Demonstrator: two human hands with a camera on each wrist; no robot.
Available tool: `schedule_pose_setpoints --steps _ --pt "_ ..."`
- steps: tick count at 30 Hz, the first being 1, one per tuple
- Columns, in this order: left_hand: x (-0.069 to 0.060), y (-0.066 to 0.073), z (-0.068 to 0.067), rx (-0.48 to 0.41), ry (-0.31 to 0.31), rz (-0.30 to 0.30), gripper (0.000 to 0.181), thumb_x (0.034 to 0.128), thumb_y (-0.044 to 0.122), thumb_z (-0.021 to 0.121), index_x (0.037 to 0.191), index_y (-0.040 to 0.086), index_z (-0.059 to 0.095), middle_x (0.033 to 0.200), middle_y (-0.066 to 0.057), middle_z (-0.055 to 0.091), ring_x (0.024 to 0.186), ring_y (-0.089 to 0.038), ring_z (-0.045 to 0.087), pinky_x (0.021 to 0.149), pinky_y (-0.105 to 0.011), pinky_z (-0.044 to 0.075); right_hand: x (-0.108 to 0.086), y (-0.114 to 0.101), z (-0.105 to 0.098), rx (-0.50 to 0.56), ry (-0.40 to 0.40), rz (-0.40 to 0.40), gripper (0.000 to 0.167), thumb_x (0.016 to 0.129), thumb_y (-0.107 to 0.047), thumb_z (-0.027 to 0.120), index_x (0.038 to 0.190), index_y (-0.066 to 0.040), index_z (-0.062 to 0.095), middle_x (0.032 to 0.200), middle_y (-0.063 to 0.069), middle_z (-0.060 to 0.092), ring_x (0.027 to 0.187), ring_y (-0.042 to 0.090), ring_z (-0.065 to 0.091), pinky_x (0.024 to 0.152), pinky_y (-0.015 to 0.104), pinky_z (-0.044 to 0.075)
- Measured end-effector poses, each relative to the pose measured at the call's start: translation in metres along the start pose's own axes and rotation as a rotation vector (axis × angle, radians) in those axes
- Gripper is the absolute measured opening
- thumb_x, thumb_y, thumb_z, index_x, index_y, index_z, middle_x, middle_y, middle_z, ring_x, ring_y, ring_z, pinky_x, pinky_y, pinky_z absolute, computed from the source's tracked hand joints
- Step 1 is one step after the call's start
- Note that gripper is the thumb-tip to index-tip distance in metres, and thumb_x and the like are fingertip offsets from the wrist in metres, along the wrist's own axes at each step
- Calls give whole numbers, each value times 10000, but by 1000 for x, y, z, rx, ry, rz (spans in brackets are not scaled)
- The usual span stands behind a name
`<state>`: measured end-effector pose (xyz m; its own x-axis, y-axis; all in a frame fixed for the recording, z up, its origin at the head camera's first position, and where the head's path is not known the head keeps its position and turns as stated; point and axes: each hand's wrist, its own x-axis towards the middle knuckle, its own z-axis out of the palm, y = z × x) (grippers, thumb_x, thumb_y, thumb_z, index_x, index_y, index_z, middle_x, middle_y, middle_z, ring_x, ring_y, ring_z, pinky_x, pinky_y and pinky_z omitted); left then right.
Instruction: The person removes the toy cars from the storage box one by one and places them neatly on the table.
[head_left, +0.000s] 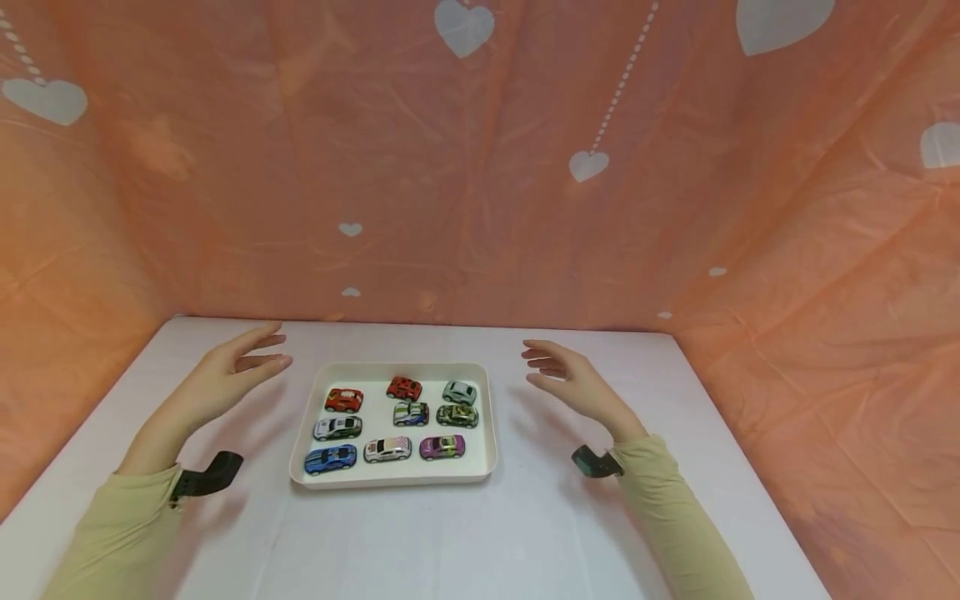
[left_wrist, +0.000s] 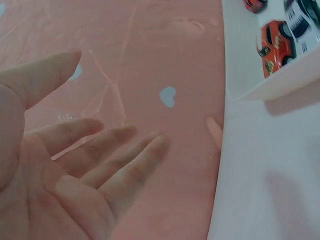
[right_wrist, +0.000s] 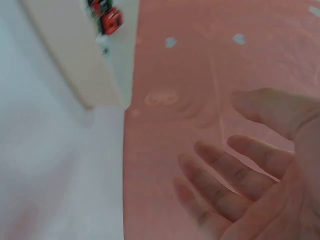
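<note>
A white tray (head_left: 393, 481) holds several small toy cars, among them a blue car (head_left: 330, 458), a purple car (head_left: 442, 447) and a camouflage car (head_left: 457, 416). The left hand (head_left: 217, 379) hovers to the left of the tray, holding nothing, its fingers extended and thumb apart. On the tray's other side the right hand (head_left: 573, 379) is raised over the table, also empty, with relaxed, slightly bent fingers. In the left wrist view an orange-red car (left_wrist: 276, 48) lies near the tray's corner, away from the left hand (left_wrist: 75, 165). Neither hand touches a car or the tray.
The white table (head_left: 450, 550) extends around the tray. An orange cloth (head_left: 465, 167) with pale hearts hangs behind the table and along both sides. Black wrist devices (head_left: 213, 473) are on both forearms, over light green sleeves.
</note>
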<state>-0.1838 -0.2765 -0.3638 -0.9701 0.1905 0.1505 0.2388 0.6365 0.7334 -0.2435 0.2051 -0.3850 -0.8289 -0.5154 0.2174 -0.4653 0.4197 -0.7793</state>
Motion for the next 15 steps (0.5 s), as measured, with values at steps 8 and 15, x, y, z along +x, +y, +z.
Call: schedule_pose_setpoints --steps 8,15 --pt "-8 -2 -1 -226 -63 -2 594 978 173 562 1440 -90 296 1345 -326 437 970 47 570 786 -241 518 7 -22 6 222 -64 30 504 936 -75 613 1407 -25 441 1302 202 545 1180 359 532 959 405 439" --pt "-16 -7 0 -307 -146 -79 614 983 212 556 1454 -69 279 1392 -308 397 1017 40 563 832 -292 512 14 -29 18 305 -117 32 474 960 -127 589 1413 -85 457 1324 127 547 1197 271 533 981 359 422"
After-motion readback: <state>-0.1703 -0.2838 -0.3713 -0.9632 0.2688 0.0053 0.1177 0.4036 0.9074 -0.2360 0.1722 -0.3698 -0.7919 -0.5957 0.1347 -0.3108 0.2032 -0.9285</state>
